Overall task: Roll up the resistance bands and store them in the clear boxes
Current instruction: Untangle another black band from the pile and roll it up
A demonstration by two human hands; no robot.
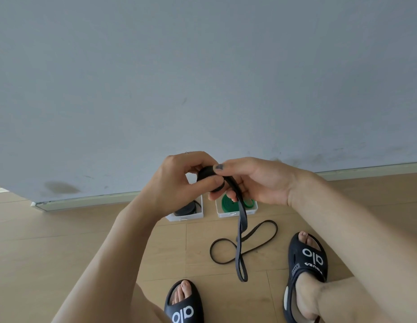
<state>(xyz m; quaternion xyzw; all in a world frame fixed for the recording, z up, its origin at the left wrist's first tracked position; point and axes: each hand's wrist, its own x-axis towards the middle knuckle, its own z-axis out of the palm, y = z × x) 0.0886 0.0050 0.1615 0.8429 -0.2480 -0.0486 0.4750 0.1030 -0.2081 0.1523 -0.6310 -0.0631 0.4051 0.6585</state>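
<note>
Black resistance band (240, 231) is being rolled, its coiled start (206, 174) sitting between both hands at centre frame, above the boxes. Left hand (179, 183) is gripping the coil, thumb pressing over the front and fingers curled behind. Right hand (251, 180) is pinching the band where it leaves the coil, fingers curled round the strap. Unrolled tail is hanging straight down and nearward from the hands, long axis roughly vertical in frame, loop end dangling above the wooden floor (86, 241); remaining rolling looks like it has to take in this tail, feeding up through the right hand. A second black band (244, 241) is lying loose on the floor behind the tail, between the boxes and the sandalled feet. Far side by the grey wall: left clear box (186, 215) holding a rolled black band (185, 209), right clear box (235, 213) holding a rolled green band (229, 203).
</note>
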